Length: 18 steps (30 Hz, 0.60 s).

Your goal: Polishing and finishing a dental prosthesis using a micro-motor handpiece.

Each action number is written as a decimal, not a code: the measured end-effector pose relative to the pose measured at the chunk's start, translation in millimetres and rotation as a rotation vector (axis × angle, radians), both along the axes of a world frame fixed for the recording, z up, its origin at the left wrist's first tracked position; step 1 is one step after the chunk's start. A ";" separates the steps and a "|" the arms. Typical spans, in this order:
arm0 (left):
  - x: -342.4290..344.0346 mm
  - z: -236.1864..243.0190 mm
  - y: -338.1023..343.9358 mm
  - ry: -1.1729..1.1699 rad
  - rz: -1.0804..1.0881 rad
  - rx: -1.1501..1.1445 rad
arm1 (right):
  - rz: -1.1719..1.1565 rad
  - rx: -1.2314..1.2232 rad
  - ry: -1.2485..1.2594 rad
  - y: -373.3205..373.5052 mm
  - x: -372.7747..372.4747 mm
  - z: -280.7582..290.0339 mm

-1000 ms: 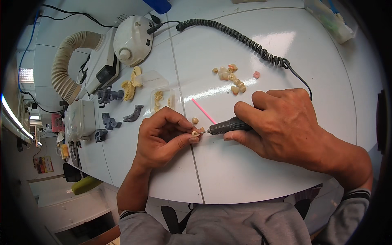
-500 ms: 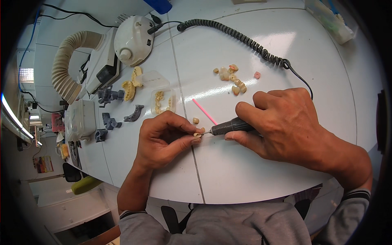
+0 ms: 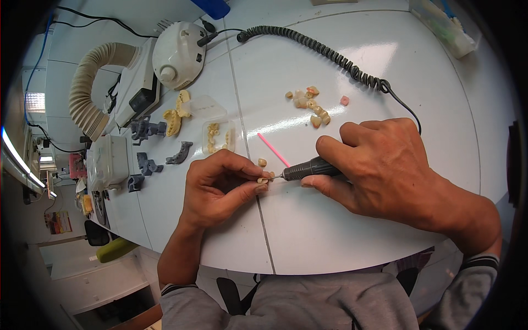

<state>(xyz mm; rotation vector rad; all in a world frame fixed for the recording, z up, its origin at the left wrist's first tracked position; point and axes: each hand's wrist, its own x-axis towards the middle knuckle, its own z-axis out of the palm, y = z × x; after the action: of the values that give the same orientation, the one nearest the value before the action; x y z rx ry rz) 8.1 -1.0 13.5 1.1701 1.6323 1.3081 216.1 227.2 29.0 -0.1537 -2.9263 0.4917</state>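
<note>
Between the thumb and fingertips of my left hand [image 3: 217, 187] is pinched a small cream dental crown [image 3: 263, 180], partly hidden by the fingers. My right hand [image 3: 379, 170] grips a black rotary handpiece [image 3: 311, 168], its thin metal bur [image 3: 276, 176] pointing left and meeting the crown. Just beyond the left fingertips lies a loose crown [image 3: 262, 162] on the white table [image 3: 308, 231]. A pink stick [image 3: 272, 149] rests aslant behind the handpiece's tip.
Farther back lie several tooth-coloured crowns [image 3: 320, 114] and a pink piece [image 3: 344, 100]. A coiled cord [image 3: 313, 45] crosses the back. To the left are a clear box [image 3: 233, 144] of teeth, yellow models [image 3: 173, 122], grey models [image 3: 148, 128], a white control unit [image 3: 179, 55] and a ribbed hose [image 3: 82, 88].
Almost nothing differs. Both hands, with the crown and the handpiece, sit a few pixels farther left, and the table items shift slightly left too.
</note>
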 end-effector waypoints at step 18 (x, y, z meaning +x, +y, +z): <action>-0.6 4.5 2.8 0.091 -0.011 -0.014 | 0.006 0.003 0.022 0.0 0.1 -3.2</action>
<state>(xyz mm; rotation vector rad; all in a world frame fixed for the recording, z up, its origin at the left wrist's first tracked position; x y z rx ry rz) 7.5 1.8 18.0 1.2448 1.6943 1.2509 216.2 227.1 25.8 -0.1379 -2.9064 0.4865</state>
